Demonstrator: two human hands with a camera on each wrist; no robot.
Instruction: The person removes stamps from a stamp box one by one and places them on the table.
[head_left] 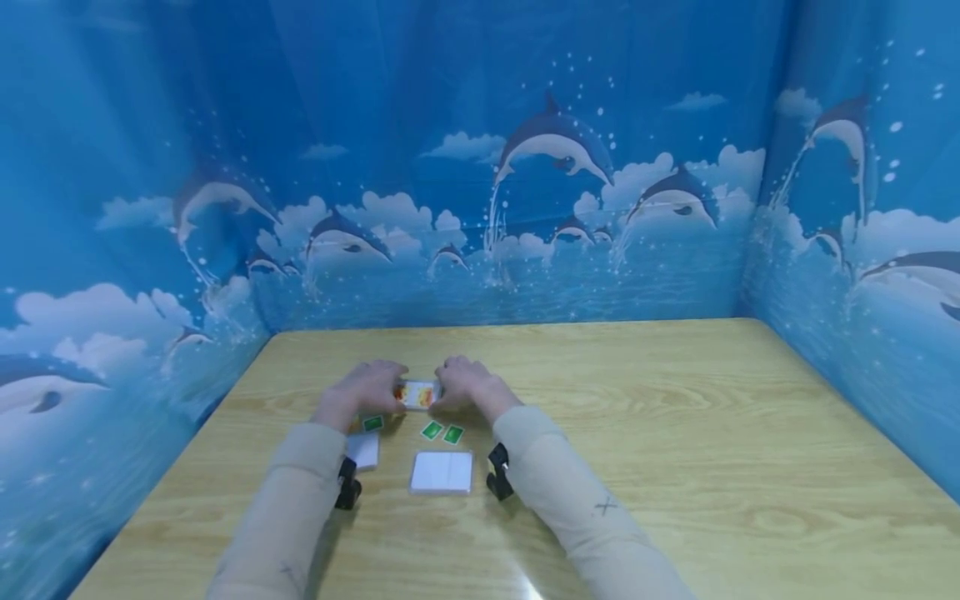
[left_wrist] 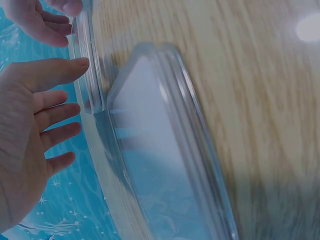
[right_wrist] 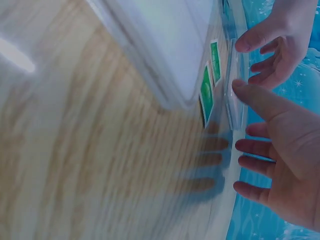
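A flat clear case (head_left: 417, 395) with orange pictures on its face lies at the far side of the group on the table. My left hand (head_left: 369, 387) is at its left end, fingers spread and fairly straight. The thumb overlaps the case (left_wrist: 95, 75) in the left wrist view. At the other end is my right hand (head_left: 467, 384), its thumb tip against the case (right_wrist: 234, 107) in the right wrist view and its other fingers extended apart. Two small green cards (head_left: 431, 430) lie just nearer. Another green card (head_left: 372, 423) is below the left hand.
A clear-edged white case (head_left: 442, 472) lies between the forearms. A second white case (head_left: 363, 450) is partly behind the left wrist strap. The wooden table (head_left: 675, 433) extends right, with a blue dolphin-print curtain (head_left: 420, 108) behind and at both sides.
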